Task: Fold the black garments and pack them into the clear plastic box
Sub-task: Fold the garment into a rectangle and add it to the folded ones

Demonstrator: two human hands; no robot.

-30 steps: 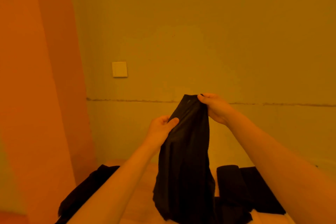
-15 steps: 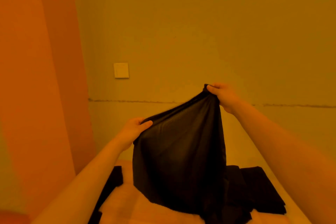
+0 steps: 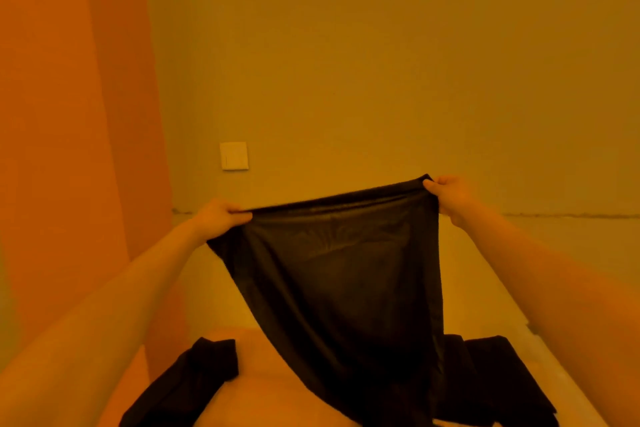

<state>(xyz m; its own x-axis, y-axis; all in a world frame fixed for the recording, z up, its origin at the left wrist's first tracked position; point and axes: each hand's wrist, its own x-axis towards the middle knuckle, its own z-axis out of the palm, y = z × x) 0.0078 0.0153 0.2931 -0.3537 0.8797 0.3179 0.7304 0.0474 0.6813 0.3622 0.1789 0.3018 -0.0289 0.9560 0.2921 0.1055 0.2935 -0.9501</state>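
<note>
Black, thin cloth hangs between my two hands, held up in front of a plain wall. My left hand [image 3: 221, 215] pinches one top corner of the garment [image 3: 346, 281] and my right hand [image 3: 446, 192] pinches the other, a little higher, fingers and thumb clamped on the fabric on both sides. The top edge runs nearly taut from grip to grip. Below the grips the cloth narrows and drapes down to a pale surface [image 3: 270, 388].

I judge I hold it wide like this to open it flat and find its shape before folding it.

Beneath my left grip lies another dark piece [image 3: 194, 378]. Beneath and beyond my right grip sits a folded stack [image 3: 491, 378], partly hidden by the hanging cloth. A switch [image 3: 234, 156] is on the wall above my left hand. The clear box is not in view.

Half a second earlier my hands were closer together and the right one sat higher, so the edge sloped steeply. A second ago they nearly touched, with the garment bunched into a narrow column.
</note>
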